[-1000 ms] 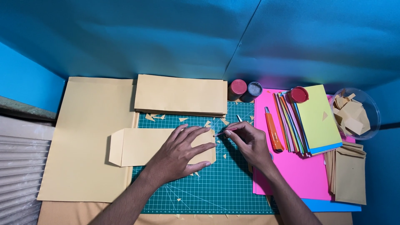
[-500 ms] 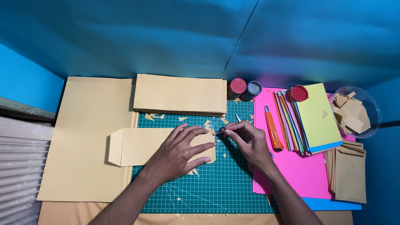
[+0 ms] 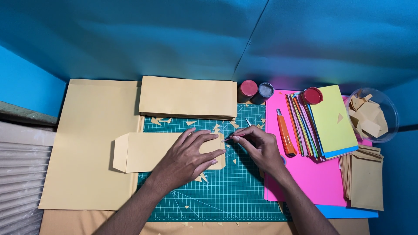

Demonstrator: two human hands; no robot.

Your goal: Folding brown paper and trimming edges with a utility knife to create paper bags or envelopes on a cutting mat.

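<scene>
Head view — left hand [image 3: 185,159] spread flat, pressing folded tan paper envelope [image 3: 143,152] on green gridded cutting mat [image 3: 226,196], unmoved over last second. Right hand [image 3: 257,148] pinching thin cutting tool [image 3: 229,139], now slid slightly leftward to envelope's 3 o'clock edge — trimming seems underway. Clear plastic bowl [image 3: 389,124] at 2 o'clock holds tan paper offcuts [image 3: 368,117].

Left hand [image 3: 188,157] lying flat with fingers spread, pressing down, right hand [image 3: 257,148] pinching with fingertips [image 3: 235,139] pointing left, both forearms reaching in from below
</scene>
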